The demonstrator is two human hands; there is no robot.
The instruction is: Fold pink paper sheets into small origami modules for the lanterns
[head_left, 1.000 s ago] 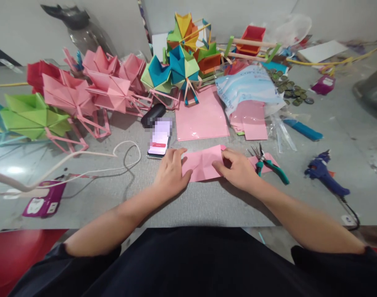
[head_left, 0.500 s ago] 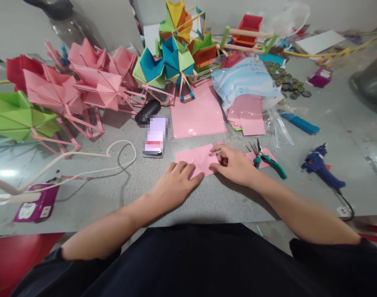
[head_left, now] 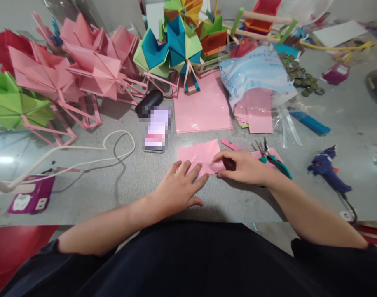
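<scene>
A pink sheet of paper (head_left: 203, 150) with creases lies on the grey table in front of me. My left hand (head_left: 180, 185) rests over its near left part, fingers spread and thumb held apart, so it is open. At the sheet's right end is my right hand (head_left: 237, 165); its index finger curls over the top and the thumb lies at the near edge, closed on the paper. Just beyond that hand is a slim pink tool (head_left: 230, 144). Pliers with green handles (head_left: 270, 159) lie right of it on a pink paper piece, partly behind the wrist.
Folded paper models (head_left: 98, 70) line the back left. Behind the sheet are a phone (head_left: 157, 130), a black case (head_left: 149, 103), a pink paper stack (head_left: 202, 107) and a plastic bag (head_left: 258, 72). A glue gun (head_left: 330, 169) and blue cutter (head_left: 311, 123) lie right; a white cable (head_left: 83, 147) curves left.
My left hand's fingers have spread, and its thumb has moved off the paper toward me. My right hand has shifted slightly right along the sheet. The view has tilted down a little.
</scene>
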